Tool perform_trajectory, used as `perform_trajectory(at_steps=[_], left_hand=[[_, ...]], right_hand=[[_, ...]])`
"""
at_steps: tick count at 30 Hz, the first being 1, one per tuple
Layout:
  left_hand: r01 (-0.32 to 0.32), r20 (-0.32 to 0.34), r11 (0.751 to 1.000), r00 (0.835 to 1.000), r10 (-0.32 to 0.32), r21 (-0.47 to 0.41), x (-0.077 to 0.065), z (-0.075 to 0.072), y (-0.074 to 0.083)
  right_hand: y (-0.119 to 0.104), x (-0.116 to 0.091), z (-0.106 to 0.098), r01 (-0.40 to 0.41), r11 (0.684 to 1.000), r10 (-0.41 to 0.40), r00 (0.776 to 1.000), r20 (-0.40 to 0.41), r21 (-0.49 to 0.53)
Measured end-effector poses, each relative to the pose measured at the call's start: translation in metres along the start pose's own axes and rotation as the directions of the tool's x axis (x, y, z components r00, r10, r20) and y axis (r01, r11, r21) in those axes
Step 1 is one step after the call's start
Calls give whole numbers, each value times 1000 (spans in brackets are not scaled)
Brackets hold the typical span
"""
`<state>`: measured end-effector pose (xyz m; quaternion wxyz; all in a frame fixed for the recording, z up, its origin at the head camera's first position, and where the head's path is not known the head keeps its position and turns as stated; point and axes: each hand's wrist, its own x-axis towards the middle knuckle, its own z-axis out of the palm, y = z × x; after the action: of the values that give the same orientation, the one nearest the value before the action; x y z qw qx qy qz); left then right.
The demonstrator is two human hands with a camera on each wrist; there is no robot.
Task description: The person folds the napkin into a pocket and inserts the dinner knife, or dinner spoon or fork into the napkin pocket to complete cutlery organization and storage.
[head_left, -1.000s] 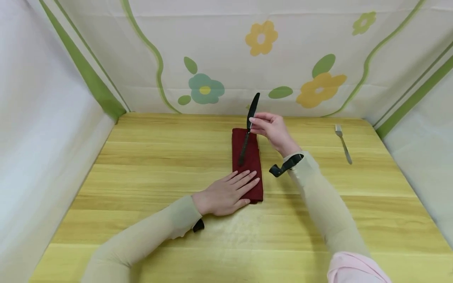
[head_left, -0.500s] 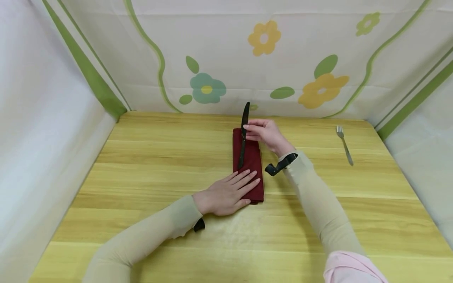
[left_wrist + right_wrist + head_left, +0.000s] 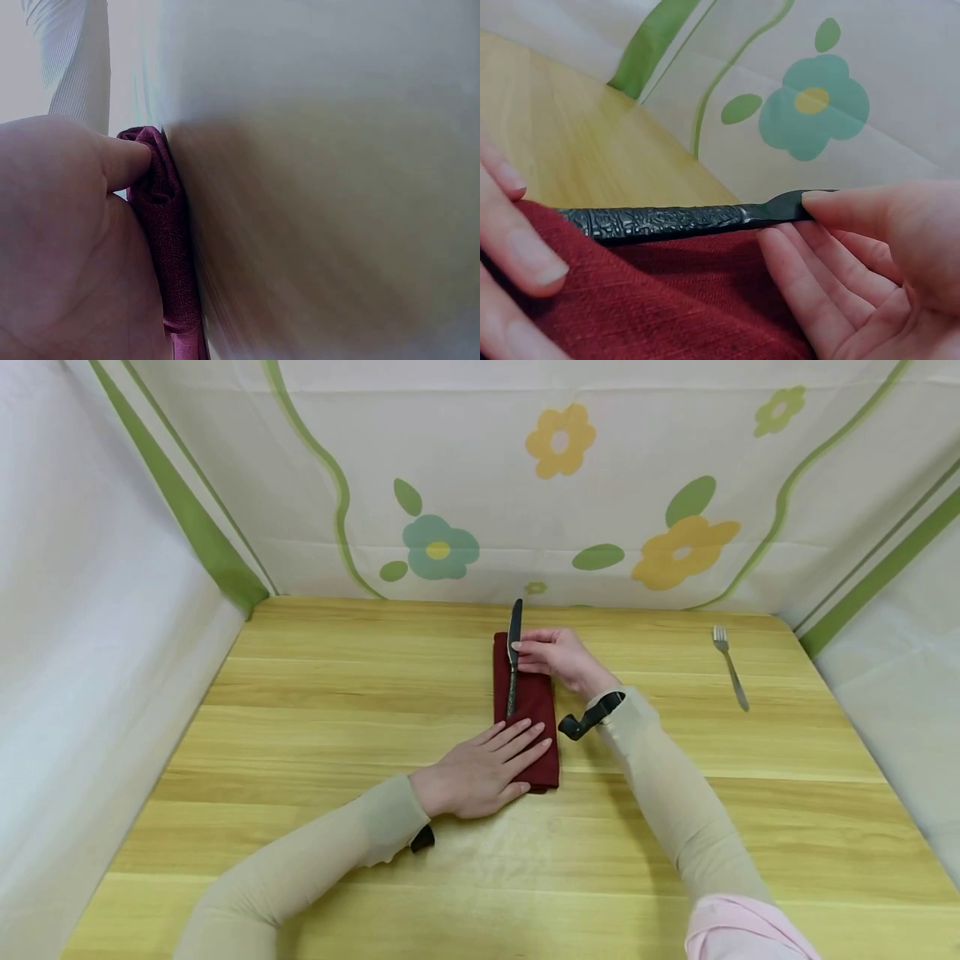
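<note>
A folded dark red cloth napkin (image 3: pixel 537 697) lies lengthwise on the table. My left hand (image 3: pixel 480 774) rests flat across its near part, fingers spread and straight; in the left wrist view the thumb (image 3: pixel 127 163) is against the napkin's rolled edge (image 3: pixel 169 232). My right hand (image 3: pixel 562 658) pinches a black table knife (image 3: pixel 514 631) by its blade, between thumb and fingers. The blade points to the back wall, and the patterned handle (image 3: pixel 667 223) runs toward the left fingers. In the right wrist view, the handle's end is hidden behind raised red cloth (image 3: pixel 645 300).
A silver fork (image 3: pixel 731 668) lies by itself on the right side of the wooden table (image 3: pixel 337 693). White curtains with printed flowers (image 3: pixel 480 460) stand at the back and on both sides. Black camera straps (image 3: pixel 592 717) circle the wrists.
My right hand has brought the knife toward me and slightly left, lower over the napkin. The blade now sits closer to the cloth. My left hand has stayed in place.
</note>
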<state>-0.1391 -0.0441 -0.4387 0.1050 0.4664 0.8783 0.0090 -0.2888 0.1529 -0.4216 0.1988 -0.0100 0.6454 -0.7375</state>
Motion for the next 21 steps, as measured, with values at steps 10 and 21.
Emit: perform_trajectory(at_steps=[10,21], left_hand=[[0,-6,1000,1000,0,27,-4,-4,3],[-8,-37,1000,999,8,20,-2,0,1]], right_hand=[[8,-1,2,-48,982,58,997,51,-183],[9,1,-7,-67,965,101,987,126,-253]])
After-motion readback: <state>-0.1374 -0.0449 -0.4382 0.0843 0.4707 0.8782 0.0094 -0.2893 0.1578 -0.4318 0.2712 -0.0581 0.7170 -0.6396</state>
